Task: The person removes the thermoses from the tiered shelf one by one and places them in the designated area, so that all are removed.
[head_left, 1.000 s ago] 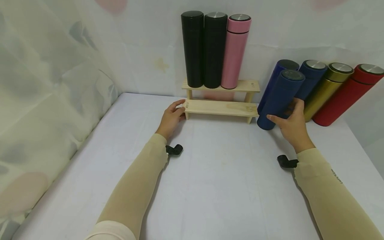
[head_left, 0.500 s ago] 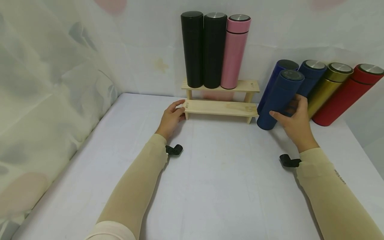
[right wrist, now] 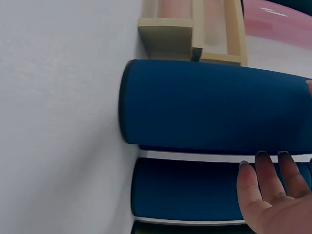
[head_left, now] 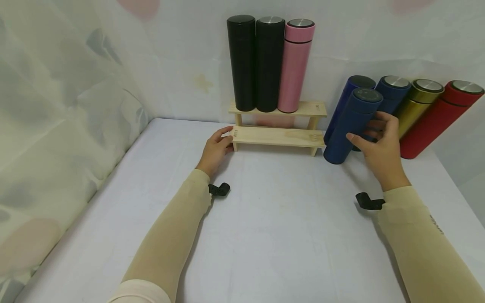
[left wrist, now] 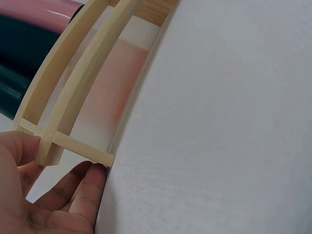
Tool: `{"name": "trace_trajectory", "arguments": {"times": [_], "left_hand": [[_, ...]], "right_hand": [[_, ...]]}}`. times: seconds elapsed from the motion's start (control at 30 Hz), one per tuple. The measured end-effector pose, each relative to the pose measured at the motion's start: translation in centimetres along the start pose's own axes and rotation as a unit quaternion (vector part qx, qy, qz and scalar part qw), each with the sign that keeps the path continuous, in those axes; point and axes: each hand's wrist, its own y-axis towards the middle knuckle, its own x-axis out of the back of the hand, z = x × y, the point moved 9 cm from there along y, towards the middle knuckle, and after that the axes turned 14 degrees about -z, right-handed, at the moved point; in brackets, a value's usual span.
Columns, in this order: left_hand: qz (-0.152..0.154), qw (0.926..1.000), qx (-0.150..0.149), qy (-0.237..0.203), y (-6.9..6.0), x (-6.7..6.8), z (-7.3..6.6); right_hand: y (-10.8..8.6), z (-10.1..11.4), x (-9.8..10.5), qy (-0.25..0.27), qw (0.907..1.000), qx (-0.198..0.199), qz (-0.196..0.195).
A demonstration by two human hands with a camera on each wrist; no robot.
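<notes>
A wooden two-step shelf (head_left: 278, 135) stands at the back, and my left hand (head_left: 214, 152) grips its left end. In the left wrist view, the thumb lies by the end of the lower board (left wrist: 90, 73) and the fingers meet the leg. At the right, a blue bottle (head_left: 350, 126) stands just beside the shelf. My right hand (head_left: 384, 151) is around its right side, thumb in front, fingers behind. The right wrist view shows those fingers (right wrist: 269, 180) extended and loose beside this blue bottle (right wrist: 209, 105), over another blue bottle (right wrist: 185, 187).
Two black bottles (head_left: 241, 63) (head_left: 270, 65) and a pink bottle (head_left: 296, 71) stand on the upper step. Behind and right of the near blue bottle are a violet-blue bottle (head_left: 342, 99), a blue bottle (head_left: 392, 94), a gold bottle (head_left: 413, 109) and a red bottle (head_left: 435, 122).
My right hand has shifted right and slightly away from me along the near blue bottle, its fingers looser. That bottle has stayed in place. My left hand has kept its position.
</notes>
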Motion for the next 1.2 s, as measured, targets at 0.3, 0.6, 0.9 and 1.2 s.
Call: {"name": "trace_trajectory", "arguments": {"times": [0.3,0.6,0.9,1.2], "left_hand": [[0.0,1.0,0.006,-0.004,0.2,-0.1,0.1],[0.003,1.0,0.001,-0.003,0.1,0.0,0.1],[0.0,1.0,0.004,-0.004,0.4,0.1,0.3],[0.004,1.0,0.006,-0.006,0.4,0.1,0.4]], "right_hand": [[0.1,1.4,1.2,0.018,0.9994,0.004,-0.028],[0.3,3.4,2.7,0.121,0.9905,0.005,-0.065],[-0.1,5.2,3.5,0.206,0.9761,0.008,-0.069],[-0.8,7.5,3.6,0.278,0.9572,0.034,-0.072]]}}
